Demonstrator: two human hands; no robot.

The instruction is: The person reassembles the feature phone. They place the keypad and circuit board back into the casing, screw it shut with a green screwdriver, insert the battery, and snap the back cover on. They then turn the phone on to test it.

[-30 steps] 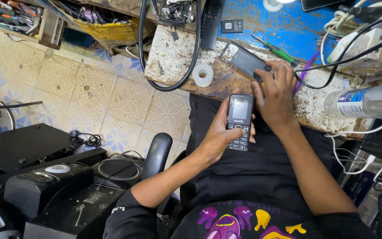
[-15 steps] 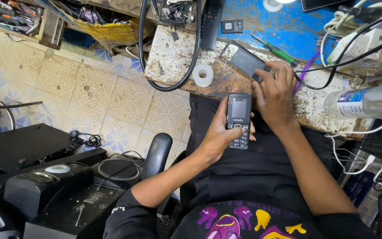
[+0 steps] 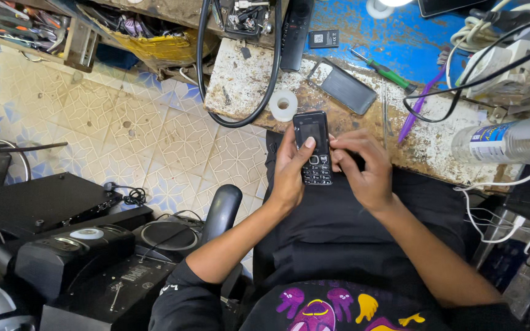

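Nearest to us there's a pile of black audio gear [image 3: 62,245] on the floor to the left, plus the chair armrest [image 3: 221,211] by our left elbow. Over our lap we've got the small black keypad phone [image 3: 314,147], upright with the screen facing us, just short of the bench [image 3: 246,86] edge. Our left hand [image 3: 291,171] is wrapped round its left side, thumb lying across the face below the screen. Our right hand [image 3: 366,168] is curled against the right edge, fingertips pinching at the side; exactly what they press on we can't tell.

Past that on the bench: a roll of white tape [image 3: 283,105], a flat dark phone back cover [image 3: 343,87], a green-handled screwdriver [image 3: 384,70], a purple stick tool [image 3: 413,110], and a plastic bottle [image 3: 510,138] lying on the right. Furthest out sits a small battery [image 3: 324,38] on the blue part.

Risk as we see it: the phone hangs over our lap, not the bench, so if the right fingers push hard it could slip out of the one-sided grip and drop to the tiled floor [image 3: 124,129].
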